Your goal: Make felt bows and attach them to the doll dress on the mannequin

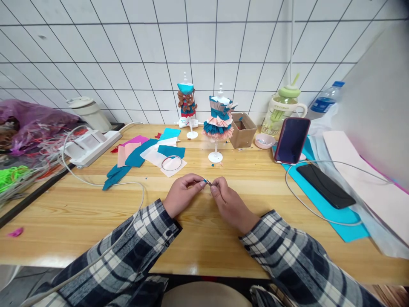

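My left hand (185, 192) is closed in a pinch above the table, with a tiny blue piece (205, 181) at its fingertips. Close beside it, my right hand (230, 202) pinches too, its thumb and forefinger on a small dark, thin bit whose kind I cannot make out. Beyond the hands stands a miniature dress form (216, 123) in a ruffled teal and pink paper dress. A ring of thin wire (171, 163) rests on white crepe paper (155, 154), next to teal crepe paper sheets (138, 154).
Behind stands a second dress form (187, 102), with a small cardboard box (243, 131) and a pink dish (265, 141) to the right. A propped phone (292, 140) and a flat black phone (326, 186) trail cables. A power strip (96, 147) lies left.
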Tool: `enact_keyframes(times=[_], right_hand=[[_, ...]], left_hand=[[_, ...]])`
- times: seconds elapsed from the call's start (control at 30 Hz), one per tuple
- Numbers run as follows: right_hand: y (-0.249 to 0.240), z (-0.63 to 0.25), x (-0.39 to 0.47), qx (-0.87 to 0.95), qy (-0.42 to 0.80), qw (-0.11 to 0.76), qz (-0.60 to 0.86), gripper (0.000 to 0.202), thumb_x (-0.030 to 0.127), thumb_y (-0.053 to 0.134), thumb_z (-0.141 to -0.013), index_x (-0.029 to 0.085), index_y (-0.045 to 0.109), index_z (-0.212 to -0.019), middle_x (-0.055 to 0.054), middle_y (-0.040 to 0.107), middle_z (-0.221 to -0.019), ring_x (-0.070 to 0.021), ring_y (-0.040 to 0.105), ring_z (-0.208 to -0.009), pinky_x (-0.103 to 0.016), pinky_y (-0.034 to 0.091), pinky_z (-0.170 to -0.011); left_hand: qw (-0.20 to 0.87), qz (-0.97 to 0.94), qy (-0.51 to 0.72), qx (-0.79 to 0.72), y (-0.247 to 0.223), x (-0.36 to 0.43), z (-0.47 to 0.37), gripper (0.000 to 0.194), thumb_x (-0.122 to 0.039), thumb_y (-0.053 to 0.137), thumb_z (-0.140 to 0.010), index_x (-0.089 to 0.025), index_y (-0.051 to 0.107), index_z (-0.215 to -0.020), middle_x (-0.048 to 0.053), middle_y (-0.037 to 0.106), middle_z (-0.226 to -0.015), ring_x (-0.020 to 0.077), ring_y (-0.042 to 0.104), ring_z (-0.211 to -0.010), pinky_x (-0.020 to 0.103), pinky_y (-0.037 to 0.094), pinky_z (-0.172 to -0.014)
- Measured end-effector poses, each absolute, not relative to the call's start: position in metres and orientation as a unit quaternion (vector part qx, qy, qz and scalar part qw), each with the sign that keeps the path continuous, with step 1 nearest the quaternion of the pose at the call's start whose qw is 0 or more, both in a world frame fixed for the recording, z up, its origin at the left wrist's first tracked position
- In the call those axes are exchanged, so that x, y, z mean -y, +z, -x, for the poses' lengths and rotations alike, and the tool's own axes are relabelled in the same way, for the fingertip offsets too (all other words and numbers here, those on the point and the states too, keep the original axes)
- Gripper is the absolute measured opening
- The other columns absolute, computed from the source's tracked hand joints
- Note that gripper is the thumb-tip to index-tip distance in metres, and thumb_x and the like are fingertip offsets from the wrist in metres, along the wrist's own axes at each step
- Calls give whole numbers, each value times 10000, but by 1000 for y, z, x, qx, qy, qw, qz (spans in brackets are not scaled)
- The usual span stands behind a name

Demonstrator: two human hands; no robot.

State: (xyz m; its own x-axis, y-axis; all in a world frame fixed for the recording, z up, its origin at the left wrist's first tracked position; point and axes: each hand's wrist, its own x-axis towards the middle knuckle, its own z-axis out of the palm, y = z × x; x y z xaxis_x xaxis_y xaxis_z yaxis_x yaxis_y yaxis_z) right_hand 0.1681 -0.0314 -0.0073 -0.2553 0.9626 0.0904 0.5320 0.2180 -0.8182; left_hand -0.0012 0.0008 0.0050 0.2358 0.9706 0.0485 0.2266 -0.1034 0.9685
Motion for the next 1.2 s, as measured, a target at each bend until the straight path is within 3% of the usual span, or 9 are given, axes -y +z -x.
enact_keyframes(times=[0.4,0.7,0.87,1.2], right_hand=[[-7,-170,29,731,356,290,505,189,414,325,-946,232,379,-948,9,552,-753,-172,547,-676,-273,352,-623],[-8,-169,30,684,412,347,491,203,427,412,-911,233,401,-852,67,454,-611,-133,452,-564,-247,307,-546],[-7,-171,28,670,460,357,461,190,403,438,-893,228,399,-830,66,450,-642,-124,439,-594,-249,338,-578],[-8,-172,26,692,408,344,486,163,364,431,-878,223,405,-801,56,486,-644,-132,451,-608,-246,331,-575]], left_hand=[[418,-704,351,-454,5,0,2,186,-327,614,-793,-146,655,-776,50,656,-810,184,592,-811,300,441,-801],[442,-704,358,-425,6,-1,4,184,-324,619,-794,-145,659,-777,48,641,-805,183,583,-809,296,443,-787],[452,-705,362,-409,5,-1,5,189,-328,627,-792,-144,667,-778,50,641,-803,181,583,-806,291,446,-776],[455,-695,352,-431,4,0,3,215,-361,643,-771,-150,681,-776,53,671,-826,188,605,-816,292,462,-783]])
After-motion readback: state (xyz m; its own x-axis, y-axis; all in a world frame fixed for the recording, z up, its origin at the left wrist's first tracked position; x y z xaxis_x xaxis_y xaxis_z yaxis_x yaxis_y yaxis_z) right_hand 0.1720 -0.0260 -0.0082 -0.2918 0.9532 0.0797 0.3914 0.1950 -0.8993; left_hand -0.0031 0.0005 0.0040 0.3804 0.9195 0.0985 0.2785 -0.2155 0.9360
